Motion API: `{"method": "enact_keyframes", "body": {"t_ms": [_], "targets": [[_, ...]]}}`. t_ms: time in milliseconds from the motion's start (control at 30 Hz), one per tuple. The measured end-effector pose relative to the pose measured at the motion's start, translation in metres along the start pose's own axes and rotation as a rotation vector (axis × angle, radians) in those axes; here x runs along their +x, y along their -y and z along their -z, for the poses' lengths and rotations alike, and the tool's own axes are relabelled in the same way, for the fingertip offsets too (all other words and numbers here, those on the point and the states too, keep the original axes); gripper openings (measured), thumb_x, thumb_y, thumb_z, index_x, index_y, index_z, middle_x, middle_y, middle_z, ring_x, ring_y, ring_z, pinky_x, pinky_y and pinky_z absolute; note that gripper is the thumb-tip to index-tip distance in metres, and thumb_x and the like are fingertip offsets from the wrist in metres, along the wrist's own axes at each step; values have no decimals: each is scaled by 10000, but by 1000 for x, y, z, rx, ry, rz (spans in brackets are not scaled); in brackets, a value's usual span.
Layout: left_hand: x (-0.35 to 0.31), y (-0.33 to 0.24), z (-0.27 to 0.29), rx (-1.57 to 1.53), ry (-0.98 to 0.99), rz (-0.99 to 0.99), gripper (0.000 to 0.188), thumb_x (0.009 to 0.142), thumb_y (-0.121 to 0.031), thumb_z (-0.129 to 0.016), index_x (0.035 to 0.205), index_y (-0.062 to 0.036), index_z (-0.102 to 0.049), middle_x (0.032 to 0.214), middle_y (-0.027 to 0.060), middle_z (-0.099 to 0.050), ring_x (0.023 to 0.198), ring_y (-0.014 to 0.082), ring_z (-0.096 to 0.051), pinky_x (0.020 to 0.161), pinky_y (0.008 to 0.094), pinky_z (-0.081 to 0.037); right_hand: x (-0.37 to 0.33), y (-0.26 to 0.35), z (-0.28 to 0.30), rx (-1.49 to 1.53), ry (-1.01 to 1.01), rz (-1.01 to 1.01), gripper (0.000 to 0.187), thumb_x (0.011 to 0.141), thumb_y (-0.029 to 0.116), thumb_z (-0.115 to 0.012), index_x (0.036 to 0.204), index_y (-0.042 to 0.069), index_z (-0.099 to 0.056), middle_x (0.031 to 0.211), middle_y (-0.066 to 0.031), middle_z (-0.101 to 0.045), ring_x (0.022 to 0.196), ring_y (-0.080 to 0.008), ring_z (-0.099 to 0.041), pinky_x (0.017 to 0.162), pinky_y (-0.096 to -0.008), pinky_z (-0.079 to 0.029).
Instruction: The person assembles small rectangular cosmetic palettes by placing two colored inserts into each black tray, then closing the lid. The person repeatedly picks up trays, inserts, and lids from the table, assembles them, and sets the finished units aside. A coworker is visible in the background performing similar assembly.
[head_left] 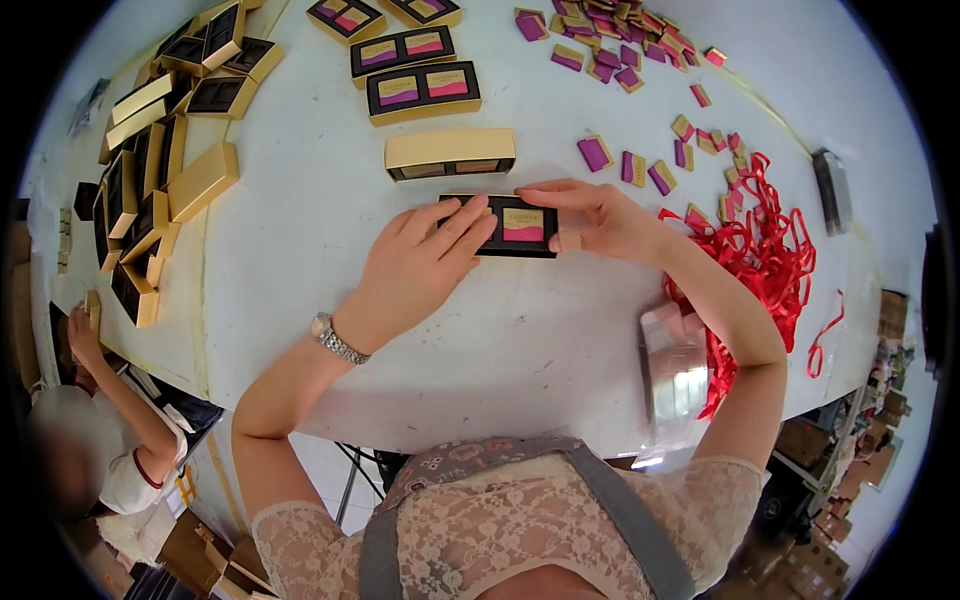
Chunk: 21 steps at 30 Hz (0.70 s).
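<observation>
right hand [610, 222]: pinching right end of black box [520, 252] | left hand [405, 260]: fingers over box's left half, we can't tell if gripping | box: bench [480, 350] middle, gold carton [450, 148] just beyond far edge | room: we see open bench nearside; red ribbons [755, 265] crowd right forearm

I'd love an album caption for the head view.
Right hand holding a black box, left hand over its left half, red ribbons heaped nearby.
</observation>
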<state>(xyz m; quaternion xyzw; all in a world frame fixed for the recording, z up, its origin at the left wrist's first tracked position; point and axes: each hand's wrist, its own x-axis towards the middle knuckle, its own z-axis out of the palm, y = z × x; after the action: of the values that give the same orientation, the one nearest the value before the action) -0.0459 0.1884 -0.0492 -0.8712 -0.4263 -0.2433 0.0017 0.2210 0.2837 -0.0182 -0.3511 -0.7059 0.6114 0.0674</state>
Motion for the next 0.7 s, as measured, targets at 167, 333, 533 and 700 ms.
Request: {"method": "enact_keyframes", "body": {"t_ms": [167,333,533,700], "targets": [[8,-2,1,-69,59,111,581,734,-206,-791,1273,-100,-604,1454,101,-467,1204,288,-515,965,396,-490,0,1,-6,-68,-15,45,616,798,12,-734,1375,164,-578,1430,-77,-479,1282,-223,-484,1065,-334,-434],[3,0,-9,65,37,31,585,719,-236,-797,1252,-92,-604,1449,113,-466,1236,309,-488,1011,407,-462,11,23,-19,-336,-15,35,683,757,-4,-682,1401,177,-546,1479,-132,-437,1234,-296,-502,990,-401,-463],[-11,39,29,180,-228,-92,469,765,-127,-734,1218,-86,-621,1416,109,-502,1232,286,-495,1010,448,-444,6,-2,-56,-970,-152,682,632,745,145,-764,1339,99,-554,1521,-158,-393,1193,-338,-509,998,-446,-427],[-63,165,89,770,43,742,776,804,-346,-760,1438,-75,-404,1398,165,-476,1308,329,-430,1122,479,-299,72,5,-37,-1264,-475,778,531,817,274,-725,1303,120,-578,1481,-68,-460,1262,-239,-464,1032,-456,-364]]}}
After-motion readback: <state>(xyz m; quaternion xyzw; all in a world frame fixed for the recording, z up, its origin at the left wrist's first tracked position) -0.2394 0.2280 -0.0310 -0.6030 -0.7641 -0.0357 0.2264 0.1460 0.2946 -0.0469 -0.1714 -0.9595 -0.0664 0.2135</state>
